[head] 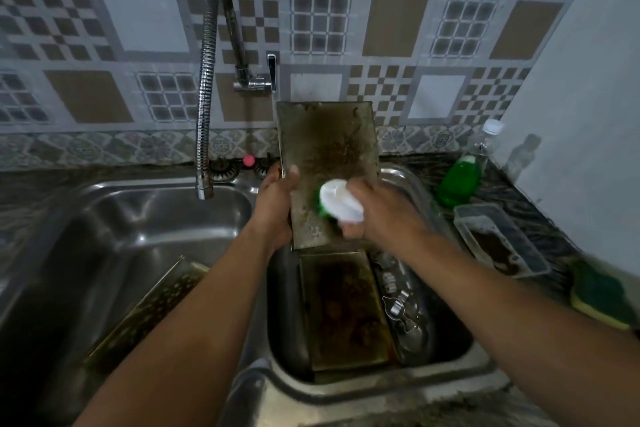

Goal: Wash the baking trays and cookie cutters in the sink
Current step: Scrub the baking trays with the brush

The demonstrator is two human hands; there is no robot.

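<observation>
- Your left hand [277,204] grips the left edge of a stained baking tray [329,163], held upright over the right sink basin [446,354].
- Your right hand [375,215] is curled around a white-and-green scrub brush [337,199], pressed against the tray's face.
- A second tray [343,308] and cookie cutters [398,298] lie in that basin.
- A third tray [152,305] leans in the left basin [114,218].

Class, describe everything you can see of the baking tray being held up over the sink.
The held baking tray is a rectangular metal tray, dull grey with dark brown baked-on grime across its face. It stands nearly upright above the right sink basin. The left hand grips its left edge, and the right hand presses a white and green scrubber against its lower face.
</observation>
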